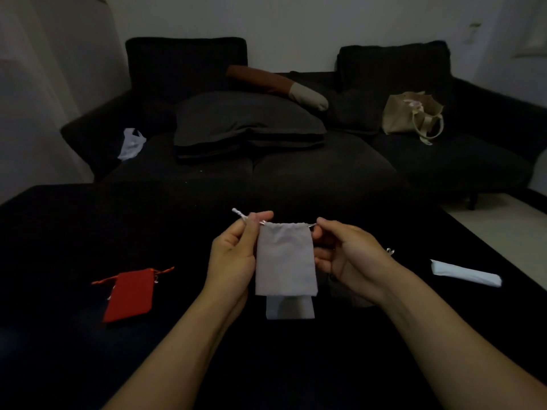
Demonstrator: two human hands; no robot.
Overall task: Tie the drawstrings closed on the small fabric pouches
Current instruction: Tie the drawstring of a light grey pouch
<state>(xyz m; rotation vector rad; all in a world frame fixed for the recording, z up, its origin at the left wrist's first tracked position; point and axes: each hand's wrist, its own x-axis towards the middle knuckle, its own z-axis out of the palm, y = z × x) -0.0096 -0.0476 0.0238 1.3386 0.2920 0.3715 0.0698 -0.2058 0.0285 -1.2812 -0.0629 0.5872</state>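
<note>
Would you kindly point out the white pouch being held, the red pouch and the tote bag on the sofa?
white pouch (pixel 284 258): head view, middle of its fabric body.
red pouch (pixel 130 295): head view, centre of its flat body.
tote bag (pixel 398 113): head view, its front panel.

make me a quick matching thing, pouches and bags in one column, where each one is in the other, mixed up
Things:
1. white pouch
2. red pouch
3. beige tote bag
4. white plastic bag

Places:
A. on the sofa's left end
B. flat on the dark table, left of the hands
C. held up by its drawstrings between both hands
D. on the sofa's right side

Pairs: 1-C, 2-B, 3-D, 4-A
</note>
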